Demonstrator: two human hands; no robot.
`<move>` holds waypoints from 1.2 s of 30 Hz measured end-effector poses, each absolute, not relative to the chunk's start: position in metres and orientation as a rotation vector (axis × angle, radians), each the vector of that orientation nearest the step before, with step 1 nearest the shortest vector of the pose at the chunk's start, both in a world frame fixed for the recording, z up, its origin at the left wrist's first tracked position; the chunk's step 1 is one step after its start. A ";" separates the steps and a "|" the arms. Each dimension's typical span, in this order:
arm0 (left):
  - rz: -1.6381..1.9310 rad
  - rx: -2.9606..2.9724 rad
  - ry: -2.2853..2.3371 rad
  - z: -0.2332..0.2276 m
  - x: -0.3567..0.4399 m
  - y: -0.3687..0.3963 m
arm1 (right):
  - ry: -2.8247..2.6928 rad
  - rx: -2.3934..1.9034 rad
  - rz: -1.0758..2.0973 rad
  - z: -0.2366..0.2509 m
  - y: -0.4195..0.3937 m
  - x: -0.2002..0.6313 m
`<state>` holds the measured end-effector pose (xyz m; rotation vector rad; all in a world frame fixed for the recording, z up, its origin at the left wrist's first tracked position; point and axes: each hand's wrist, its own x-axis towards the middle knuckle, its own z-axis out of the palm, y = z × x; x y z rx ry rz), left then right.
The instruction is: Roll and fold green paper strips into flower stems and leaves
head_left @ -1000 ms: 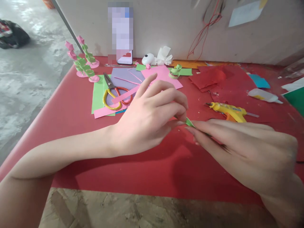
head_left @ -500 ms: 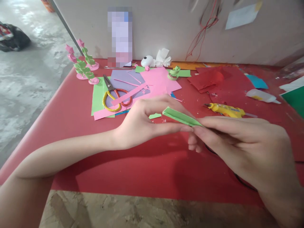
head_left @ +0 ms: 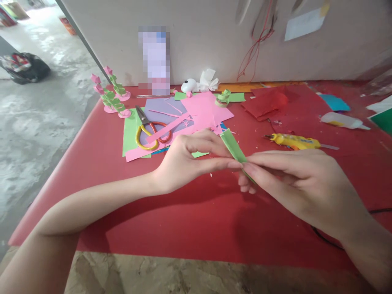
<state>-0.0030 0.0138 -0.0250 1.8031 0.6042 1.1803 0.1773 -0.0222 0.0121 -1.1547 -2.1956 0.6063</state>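
Strip of light-green paper (head_left: 232, 145), narrow, straight-edged, tilted, in the pinching grip of left hand (head_left: 183, 163) and right hand (head_left: 309, 181).

"Where's it brightest?"
"Upper left; the floor (head_left: 72, 63) glares almost white, so light seems to come from there."
"Any shadows?"
"Soft-edged ones on the tabletop (head_left: 190, 232), under the left arm (head_left: 104, 204) and below the hands (head_left: 179, 165)."
"Sharp?"
"Softish; the right edge smears, the wall (head_left: 202, 41) is dull grey, and a tall patch against it is pixelated."
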 end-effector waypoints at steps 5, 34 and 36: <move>1.183 1.836 0.640 -0.028 -0.003 0.016 | -2.128 -1.238 0.757 0.008 -0.019 0.176; 1.087 1.755 0.749 -0.028 -0.001 0.016 | -1.991 -1.255 0.671 0.003 -0.012 0.175; 1.075 1.746 0.751 -0.028 -0.001 0.016 | -1.975 -1.277 0.731 0.003 -0.012 0.174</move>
